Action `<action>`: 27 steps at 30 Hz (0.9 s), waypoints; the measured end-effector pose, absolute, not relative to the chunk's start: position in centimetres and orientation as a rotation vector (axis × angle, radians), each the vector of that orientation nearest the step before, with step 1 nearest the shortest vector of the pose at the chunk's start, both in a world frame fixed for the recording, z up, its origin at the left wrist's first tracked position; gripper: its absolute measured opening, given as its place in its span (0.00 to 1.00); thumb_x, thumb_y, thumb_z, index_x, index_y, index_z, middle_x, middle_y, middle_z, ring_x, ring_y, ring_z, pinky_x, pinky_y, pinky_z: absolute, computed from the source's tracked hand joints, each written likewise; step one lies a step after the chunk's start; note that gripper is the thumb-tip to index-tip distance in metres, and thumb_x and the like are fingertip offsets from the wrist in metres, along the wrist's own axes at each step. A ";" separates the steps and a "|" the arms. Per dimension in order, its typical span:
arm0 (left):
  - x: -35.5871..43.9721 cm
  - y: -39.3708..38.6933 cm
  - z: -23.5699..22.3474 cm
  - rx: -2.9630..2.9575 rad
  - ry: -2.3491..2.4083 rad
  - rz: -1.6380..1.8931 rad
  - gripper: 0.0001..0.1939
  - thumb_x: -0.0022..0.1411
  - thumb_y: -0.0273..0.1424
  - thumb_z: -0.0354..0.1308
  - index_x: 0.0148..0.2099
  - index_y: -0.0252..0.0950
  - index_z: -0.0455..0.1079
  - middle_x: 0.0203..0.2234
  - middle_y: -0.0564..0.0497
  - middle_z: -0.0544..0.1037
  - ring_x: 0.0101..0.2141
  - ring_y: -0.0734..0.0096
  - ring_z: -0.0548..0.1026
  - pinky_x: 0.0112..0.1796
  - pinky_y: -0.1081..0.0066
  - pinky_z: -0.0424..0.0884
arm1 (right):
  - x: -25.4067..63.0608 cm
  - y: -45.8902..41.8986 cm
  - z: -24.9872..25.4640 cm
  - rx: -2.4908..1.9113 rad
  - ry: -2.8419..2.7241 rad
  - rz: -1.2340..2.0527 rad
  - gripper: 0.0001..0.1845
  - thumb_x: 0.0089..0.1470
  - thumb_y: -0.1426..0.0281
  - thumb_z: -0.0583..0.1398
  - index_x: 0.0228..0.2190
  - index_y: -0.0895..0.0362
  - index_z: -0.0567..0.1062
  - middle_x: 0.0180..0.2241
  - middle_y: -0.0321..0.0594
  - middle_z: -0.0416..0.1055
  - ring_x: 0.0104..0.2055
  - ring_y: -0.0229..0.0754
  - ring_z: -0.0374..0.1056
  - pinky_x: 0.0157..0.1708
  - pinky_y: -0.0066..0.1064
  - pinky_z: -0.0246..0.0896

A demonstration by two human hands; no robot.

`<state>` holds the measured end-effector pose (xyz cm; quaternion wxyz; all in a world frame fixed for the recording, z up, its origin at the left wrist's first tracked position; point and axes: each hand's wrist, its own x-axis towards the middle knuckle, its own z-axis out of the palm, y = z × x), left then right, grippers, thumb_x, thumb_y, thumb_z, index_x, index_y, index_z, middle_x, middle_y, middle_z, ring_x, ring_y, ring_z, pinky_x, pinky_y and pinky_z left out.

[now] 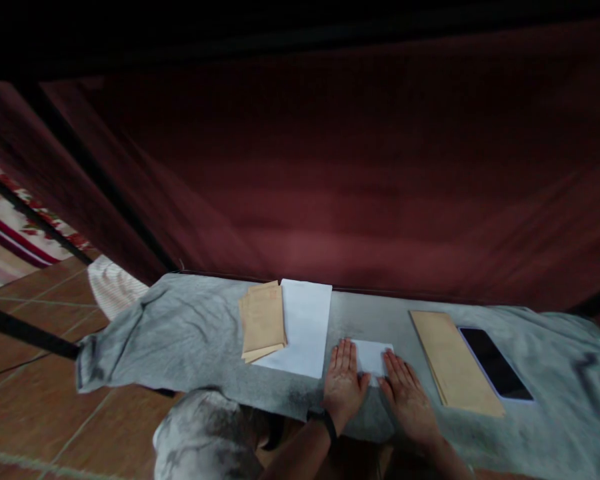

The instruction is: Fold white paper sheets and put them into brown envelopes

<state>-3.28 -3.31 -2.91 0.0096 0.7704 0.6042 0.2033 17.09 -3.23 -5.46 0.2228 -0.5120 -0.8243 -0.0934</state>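
Basically, both hands [344,383] [407,397] flat on paper [371,358] (fingers forward).

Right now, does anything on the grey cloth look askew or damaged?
The small brown envelopes are stacked askew, their edges fanned out, overlapping the large white sheet. The grey cloth is rumpled at the left end. No damage shows.

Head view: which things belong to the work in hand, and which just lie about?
Probably part of the work:
small white paper, touched by left hand and right hand
large white sheet
small brown envelopes
long brown envelopes

Seemingly just lying about:
phone
striped cloth
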 end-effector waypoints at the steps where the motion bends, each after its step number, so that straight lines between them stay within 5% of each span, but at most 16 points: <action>1: -3.2 -3.4 -3.2 2.401 1.912 0.636 0.41 0.68 0.43 0.50 0.74 0.28 0.41 0.70 0.38 0.54 0.69 0.54 0.54 0.64 0.52 0.60 | 16.9 -3.4 -5.6 -1.433 -2.240 -0.289 0.35 0.70 0.60 0.46 0.71 0.59 0.43 0.69 0.52 0.54 0.69 0.51 0.55 0.66 0.50 0.52; 8: -3.0 -3.9 -4.6 2.404 2.057 0.615 0.39 0.69 0.34 0.48 0.74 0.27 0.36 0.69 0.38 0.55 0.68 0.56 0.55 0.64 0.54 0.62 | 14.8 -4.1 -5.7 -1.538 -2.095 -0.407 0.31 0.66 0.67 0.49 0.68 0.57 0.56 0.70 0.51 0.51 0.70 0.60 0.51 0.64 0.61 0.50; 14: -3.4 -4.3 -4.4 2.410 2.064 0.639 0.38 0.68 0.32 0.48 0.75 0.30 0.37 0.69 0.40 0.57 0.67 0.55 0.58 0.64 0.51 0.63 | 13.2 -4.4 -5.3 -1.478 -2.261 -0.426 0.28 0.66 0.70 0.49 0.65 0.55 0.63 0.69 0.48 0.55 0.71 0.54 0.49 0.67 0.55 0.48; 21: -3.8 -4.9 -3.9 2.413 2.023 0.667 0.34 0.67 0.31 0.48 0.73 0.31 0.49 0.68 0.41 0.60 0.67 0.57 0.59 0.62 0.53 0.66 | 12.7 -4.6 -5.3 -1.516 -2.225 -0.399 0.29 0.64 0.73 0.51 0.65 0.54 0.63 0.70 0.46 0.52 0.73 0.57 0.41 0.67 0.60 0.44; 27: -3.7 -4.7 -3.4 2.454 2.010 0.624 0.33 0.67 0.32 0.49 0.72 0.32 0.50 0.69 0.42 0.58 0.68 0.58 0.57 0.63 0.53 0.64 | 12.5 -4.6 -5.3 -1.566 -2.187 -0.405 0.30 0.64 0.72 0.52 0.66 0.56 0.60 0.70 0.51 0.51 0.72 0.58 0.45 0.67 0.59 0.45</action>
